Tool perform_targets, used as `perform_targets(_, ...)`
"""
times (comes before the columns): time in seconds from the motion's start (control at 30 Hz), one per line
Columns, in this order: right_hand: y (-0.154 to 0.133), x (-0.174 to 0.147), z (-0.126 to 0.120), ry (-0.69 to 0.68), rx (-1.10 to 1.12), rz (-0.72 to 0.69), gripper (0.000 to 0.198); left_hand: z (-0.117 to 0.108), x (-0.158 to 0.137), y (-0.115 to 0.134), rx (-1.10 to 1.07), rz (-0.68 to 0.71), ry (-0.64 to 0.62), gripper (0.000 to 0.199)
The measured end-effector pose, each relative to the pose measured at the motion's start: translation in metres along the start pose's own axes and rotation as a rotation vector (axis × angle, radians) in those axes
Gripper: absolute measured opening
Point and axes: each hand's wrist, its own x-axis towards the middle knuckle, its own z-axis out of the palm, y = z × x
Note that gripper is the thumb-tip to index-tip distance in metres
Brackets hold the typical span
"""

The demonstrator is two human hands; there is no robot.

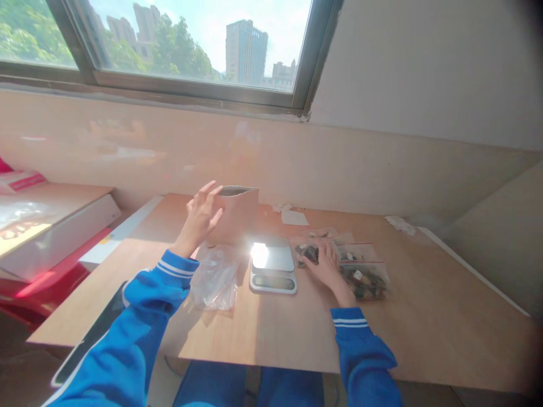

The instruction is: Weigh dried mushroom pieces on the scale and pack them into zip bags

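My left hand (202, 217) is raised beside the upper left edge of a brown paper bag or box (237, 215) whose top gapes, its fingers spread. Whether it touches the edge I cannot tell. On the right, my right hand (326, 264) rests over a clear zip bag with dark contents (309, 252), fingers curled at its side. Between the hands lies a digital kitchen scale (272, 265), sunlight glaring off its plate. Just right of my right hand is another filled zip bag (367, 280). Several more bags lie behind it, partly covered.
Clear plastic bags (214, 277) lie left of the scale. A white paper piece (294, 217) sits near the wall, and crumpled tissue (400, 225) farther right. A dark phone-like slab (91, 333) is at the table's left edge. Another table (55, 226) stands left, below the window.
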Motion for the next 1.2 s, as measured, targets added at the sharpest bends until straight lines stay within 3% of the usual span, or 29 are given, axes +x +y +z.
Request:
perform_targets(0.1,0.009,-0.019,0.015,0.051,-0.064,0.024,0.07,0.005,-0.012,0.001,-0.049,-0.061,0.077,0.065)
perform_targets(0.3,0.007,-0.02,0.012,0.136,-0.03,0.013,0.043,0.011,-0.033,-0.001,-0.13,-0.056,0.174,0.067)
perform_targets(0.63,0.02,-0.019,0.011,0.273,0.091,-0.029,0.031,0.006,0.014,-0.019,0.016,0.004,0.008,0.054)
perform_targets(0.73,0.021,-0.018,0.009,0.303,0.188,-0.046,0.03,0.002,0.007,-0.019,0.049,-0.081,0.095,0.058)
perform_targets(0.83,0.018,-0.017,0.007,0.352,0.268,-0.029,0.031,0.008,-0.021,-0.025,0.056,-0.258,0.146,0.053)
perform_targets(0.87,0.017,-0.017,0.006,0.375,0.287,-0.016,0.031,0.013,-0.035,-0.027,0.056,-0.297,0.127,0.048)
perform_targets(0.93,0.015,-0.018,0.004,0.422,0.318,0.015,0.033,0.027,-0.065,-0.029,0.094,-0.352,-0.026,0.034)
perform_targets(1.07,0.012,-0.02,0.0,0.467,0.383,0.072,0.035,0.06,-0.115,-0.021,0.209,-0.451,-0.369,0.04)
perform_targets(1.2,0.012,-0.022,0.0,0.471,0.436,0.104,0.037,0.078,-0.128,-0.014,0.237,-0.433,-0.406,0.034)
